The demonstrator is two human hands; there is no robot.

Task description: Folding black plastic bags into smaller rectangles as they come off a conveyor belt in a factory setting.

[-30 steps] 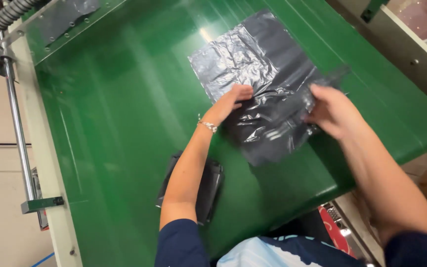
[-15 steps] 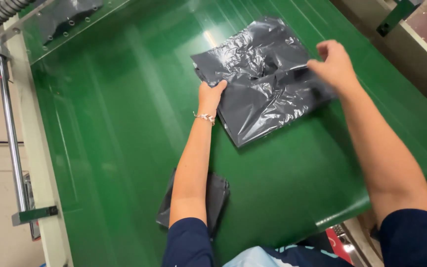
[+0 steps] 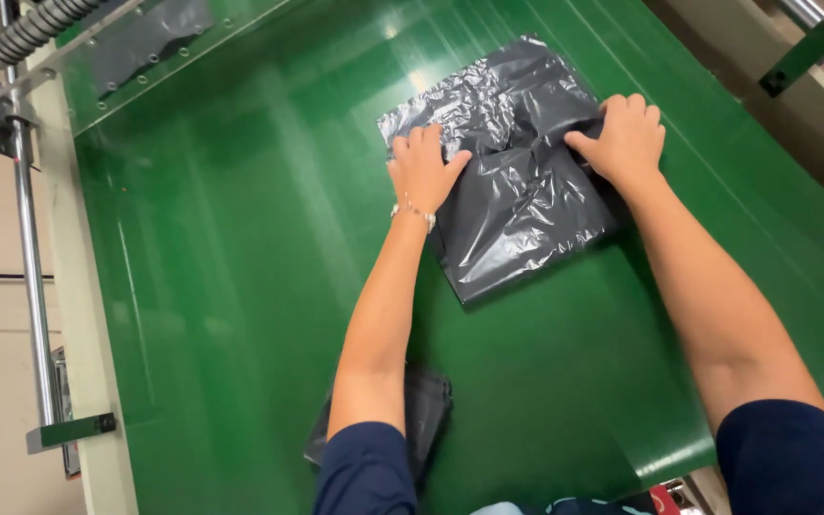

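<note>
two hands flat on a crinkled black plastic bag, green belt underneath

head view: the black plastic bag (image 3: 512, 181) lies spread on the green belt (image 3: 240, 286), toward its far side, creased and shiny. the left hand (image 3: 422, 172) presses down on the bag's left edge, fingers together and laid flat, thumb angled inward onto the plastic, a thin bracelet (image 3: 415, 212) at the wrist. the right hand (image 3: 622, 138) sits on the bag's right edge, fingers curled close together over a bunched fold; whether they pinch the fold or only press it, i cannot tell. nearer the person than the bag, a second dark bag (image 3: 422, 420) lies on the belt, partly hidden under the left forearm. left of the bag, past the belt's edge, a cream frame rail (image 3: 73, 315) and a metal rod (image 3: 29, 248) run alongside.
</note>
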